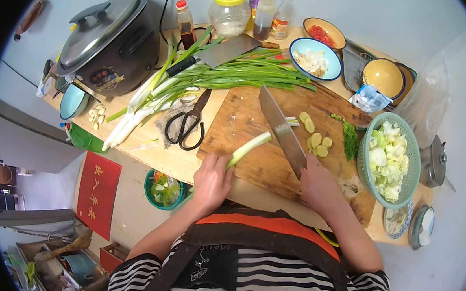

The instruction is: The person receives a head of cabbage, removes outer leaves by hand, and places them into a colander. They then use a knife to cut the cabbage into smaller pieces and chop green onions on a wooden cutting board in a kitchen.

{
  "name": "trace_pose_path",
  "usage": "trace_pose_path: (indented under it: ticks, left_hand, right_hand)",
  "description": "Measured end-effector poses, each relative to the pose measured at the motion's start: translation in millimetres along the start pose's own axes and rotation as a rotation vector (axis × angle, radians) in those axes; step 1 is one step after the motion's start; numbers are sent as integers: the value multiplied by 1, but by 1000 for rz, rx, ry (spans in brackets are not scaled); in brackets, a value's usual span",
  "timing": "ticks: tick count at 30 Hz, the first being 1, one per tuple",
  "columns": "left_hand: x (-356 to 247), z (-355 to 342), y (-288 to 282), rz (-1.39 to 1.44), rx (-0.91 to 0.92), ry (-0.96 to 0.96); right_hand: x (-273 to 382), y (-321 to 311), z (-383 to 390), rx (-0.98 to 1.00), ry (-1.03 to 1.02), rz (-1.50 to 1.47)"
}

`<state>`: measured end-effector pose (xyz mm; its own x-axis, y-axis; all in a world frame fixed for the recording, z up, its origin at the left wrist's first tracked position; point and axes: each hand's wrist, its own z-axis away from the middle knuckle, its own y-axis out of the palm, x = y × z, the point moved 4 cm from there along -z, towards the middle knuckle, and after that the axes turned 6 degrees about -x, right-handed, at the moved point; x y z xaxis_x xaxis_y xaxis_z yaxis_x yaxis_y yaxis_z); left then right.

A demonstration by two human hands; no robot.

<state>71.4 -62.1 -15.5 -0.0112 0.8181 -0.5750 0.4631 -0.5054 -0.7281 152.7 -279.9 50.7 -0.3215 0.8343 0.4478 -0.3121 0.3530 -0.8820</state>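
My left hand [213, 180] is closed around a scallion stalk [251, 146] at the near left edge of the wooden cutting board [247, 115]. The stalk's pale end points right, toward the blade. In my right hand [318, 185] is a cleaver [281, 128], its handle hidden in my grip and its broad blade tilted over the board. Small cut scallion pieces [293, 121] lie just right of the blade. Beside them are several ginger slices [317, 144] and a small heap of chopped greens [350, 140].
Scallions [225, 72] lie along the board's far edge under a second cleaver [229, 50]. Scissors [188, 122] rest left of the board. A green colander [389, 157] of torn cabbage-like leaves stands right. Behind are a large dark cooker [112, 53], bottles and bowls [316, 58].
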Motion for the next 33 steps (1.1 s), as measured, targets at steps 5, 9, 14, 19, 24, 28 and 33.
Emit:
trace_pose_path:
  ticks: [5, 9, 14, 19, 24, 28, 33]
  left_hand:
    - [-3, -14, 11, -47, -7, 10]
    - [-5, -17, 12, -51, -68, 107]
    - [0, -31, 27, 27, -59, 43]
    - [-1, -42, 34, 71, -3, 72]
    - [-8, -28, 10, -36, 38, 184]
    - [-6, -18, 2, -47, 166, 49]
    - [15, -28, 30, 204, 20, -23]
  right_hand:
    - [14, 2, 14, 67, -23, 89]
    - [6, 12, -8, 41, -43, 69]
    - [12, -2, 3, -10, -55, 55]
    - [17, 14, 2, 98, -49, 159]
    - [9, 17, -11, 83, 10, 68]
    - [8, 6, -9, 20, -6, -79]
    - [26, -12, 9, -7, -38, 6]
